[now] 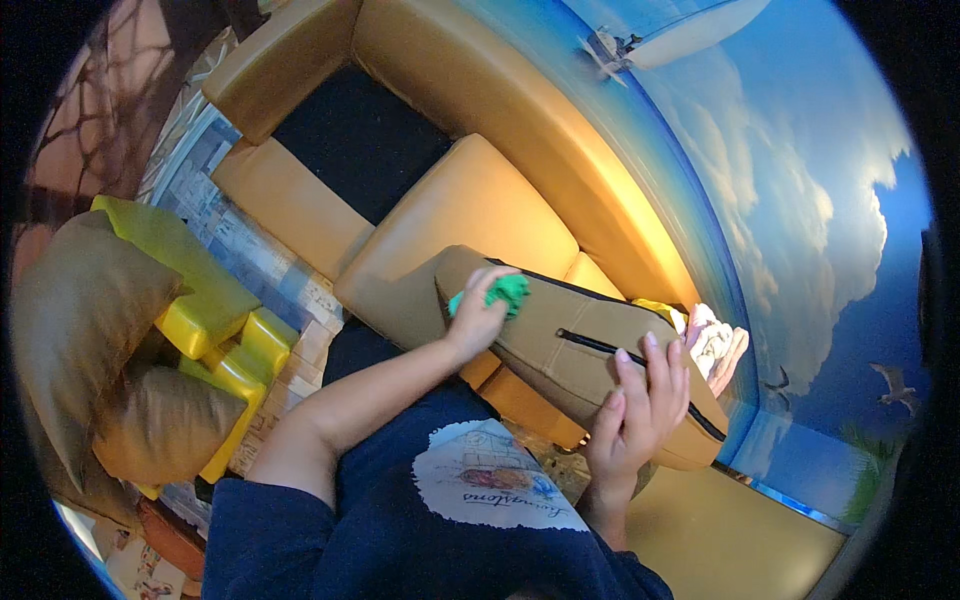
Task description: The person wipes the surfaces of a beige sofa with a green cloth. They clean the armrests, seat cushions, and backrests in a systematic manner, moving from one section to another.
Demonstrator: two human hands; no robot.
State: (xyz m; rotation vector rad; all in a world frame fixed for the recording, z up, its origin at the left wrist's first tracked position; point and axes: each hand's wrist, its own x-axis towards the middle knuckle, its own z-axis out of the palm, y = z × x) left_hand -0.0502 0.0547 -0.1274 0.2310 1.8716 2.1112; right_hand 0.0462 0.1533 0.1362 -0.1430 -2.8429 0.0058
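Observation:
My left hand [478, 319] grips a crumpled green cloth [508, 295], pressed against the left end of a tan sofa cushion [559, 356]. The cushion lies slanted in front of my body, with its zippered fabric face turned up. A short black zipper [589, 341] runs along the middle of that face, and a longer dark seam follows its far edge. Over the right part of the cushion is my right hand [641, 401], its fingers apart and nothing held. Whether its palm bears on the fabric, I cannot tell.
Behind the cushion stands a tan corner sofa [480, 67] with a seat cushion [465, 202] and an exposed black base [367, 127]. Crumpled pale and yellow cloths [709, 341] lie at its right end. Brown cushions [90, 330] sit on yellow furniture [217, 322] at left. A sky mural covers the wall [787, 187].

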